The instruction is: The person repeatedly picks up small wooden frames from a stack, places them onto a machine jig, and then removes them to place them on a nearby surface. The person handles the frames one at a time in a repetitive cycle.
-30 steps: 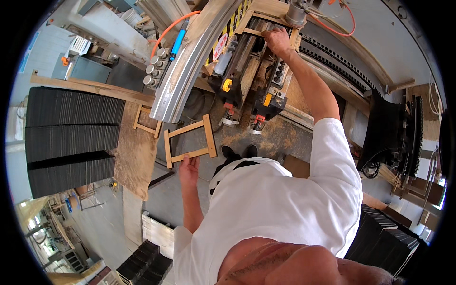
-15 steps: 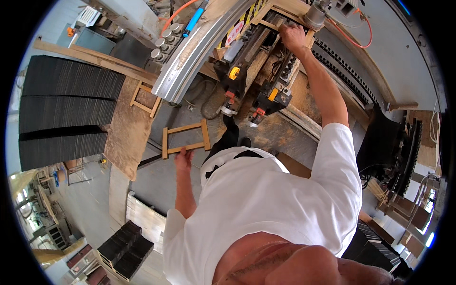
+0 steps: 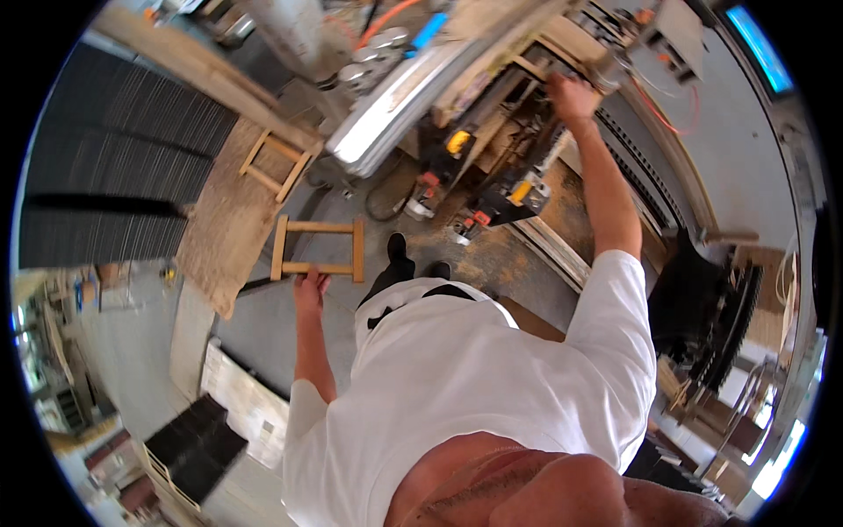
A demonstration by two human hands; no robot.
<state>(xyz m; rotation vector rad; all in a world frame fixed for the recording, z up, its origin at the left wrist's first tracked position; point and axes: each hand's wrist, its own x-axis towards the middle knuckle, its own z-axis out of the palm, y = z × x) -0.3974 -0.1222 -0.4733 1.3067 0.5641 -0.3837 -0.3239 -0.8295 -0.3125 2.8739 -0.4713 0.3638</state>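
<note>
My left hand (image 3: 311, 290) is closed on the lower rail of a small light-wood frame (image 3: 318, 227), which has two longer side bars and two crossrails. The frame hangs over the grey floor, left of my feet. At the upper right, my right arm reaches out to the machine (image 3: 518, 189). My right hand (image 3: 572, 97) is closed there at light wooden bars (image 3: 529, 68) that look like another frame; its fingertips are partly hidden. Yellow knobs and red-and-black clamp parts sit on the machine's near ends.
One more wooden frame (image 3: 276, 165) lies on a brown board (image 3: 224, 211) at the left. Stacks of black slats (image 3: 114, 149) stand beyond it. A silver curved metal housing (image 3: 386, 114) runs beside the machine. Sawdust lies on the floor beneath the machine. A black stack (image 3: 198, 448) stands at the lower left.
The view has shifted and is blurred. My left hand, still holding the frame, appears farther left, and the frame lies straighter. My right hand stays at the machine. Both my shoes now show.
</note>
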